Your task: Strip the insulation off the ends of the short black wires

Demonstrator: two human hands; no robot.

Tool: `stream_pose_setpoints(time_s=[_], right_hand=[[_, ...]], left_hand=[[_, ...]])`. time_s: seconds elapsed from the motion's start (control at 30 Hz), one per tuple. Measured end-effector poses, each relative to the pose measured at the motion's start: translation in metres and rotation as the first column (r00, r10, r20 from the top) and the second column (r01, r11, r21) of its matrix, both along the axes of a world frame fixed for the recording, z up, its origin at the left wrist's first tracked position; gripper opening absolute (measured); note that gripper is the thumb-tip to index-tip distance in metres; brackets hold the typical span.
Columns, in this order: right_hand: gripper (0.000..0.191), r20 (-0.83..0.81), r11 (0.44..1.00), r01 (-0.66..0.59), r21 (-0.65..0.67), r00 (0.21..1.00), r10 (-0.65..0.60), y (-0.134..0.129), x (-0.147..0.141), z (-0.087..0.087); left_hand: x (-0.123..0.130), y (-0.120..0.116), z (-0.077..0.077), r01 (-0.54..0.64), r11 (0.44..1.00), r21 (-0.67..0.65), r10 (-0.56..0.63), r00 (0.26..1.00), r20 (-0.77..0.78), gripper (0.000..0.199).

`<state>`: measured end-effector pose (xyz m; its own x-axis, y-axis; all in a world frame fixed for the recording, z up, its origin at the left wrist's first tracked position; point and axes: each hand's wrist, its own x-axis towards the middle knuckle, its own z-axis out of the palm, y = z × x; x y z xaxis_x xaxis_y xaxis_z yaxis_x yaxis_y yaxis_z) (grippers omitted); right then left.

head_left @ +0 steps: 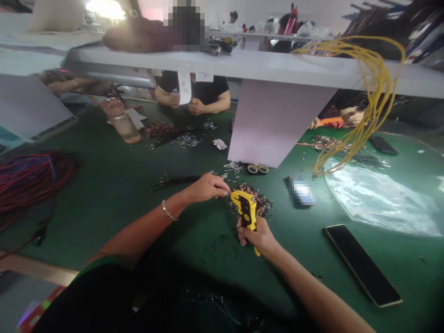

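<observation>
Gripping the yellow tool (247, 208) in closed fingers, the right hand (261, 237) holds it over the wire pile (263, 203) – the left hand (211, 186), fingertips pressed together at the tool's head, pinches something too small to tell.

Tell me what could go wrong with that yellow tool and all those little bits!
The left hand's fingertips are close to the nose of the yellow tool, so a squeeze might pinch them. The tool is right by a loose pile of bits, so a bump could scatter some. The right arm reaches in near the big phone and might knock it.
</observation>
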<state>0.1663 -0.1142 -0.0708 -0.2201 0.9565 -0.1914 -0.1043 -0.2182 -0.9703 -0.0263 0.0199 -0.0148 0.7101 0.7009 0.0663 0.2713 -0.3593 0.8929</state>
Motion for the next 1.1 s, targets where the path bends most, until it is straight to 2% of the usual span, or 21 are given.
stream_pose_setpoints(time_s=[0.37, 0.63, 0.87, 1.1], right_hand=[[0.022, 0.077, 0.999, 0.031, 0.044, 0.996, -0.034, -0.001, -0.005, 0.002], [0.026, 0.071, 0.997, 0.075, 0.035, 0.994, -0.078, 0.0, -0.008, 0.0], [0.022, 0.094, 0.995, 0.086, 0.053, 0.991, -0.091, 0.003, -0.011, -0.005], [0.023, 0.098, 0.988, 0.146, 0.051, 0.984, -0.15, 0.008, -0.015, -0.011]], left_hand=[[-0.004, 0.004, 0.003, -0.004, 1.0, -0.018, 0.004, 1.0, -0.026, 0.015], [-0.003, 0.007, 0.003, -0.012, 1.0, 0.018, 0.012, 1.0, -0.027, 0.016], [-0.003, 0.01, -0.007, -0.048, 0.995, -0.083, 0.046, 0.999, -0.02, 0.02], [0.0, 0.013, -0.012, -0.12, 0.989, -0.087, 0.117, 0.993, -0.033, 0.019]])
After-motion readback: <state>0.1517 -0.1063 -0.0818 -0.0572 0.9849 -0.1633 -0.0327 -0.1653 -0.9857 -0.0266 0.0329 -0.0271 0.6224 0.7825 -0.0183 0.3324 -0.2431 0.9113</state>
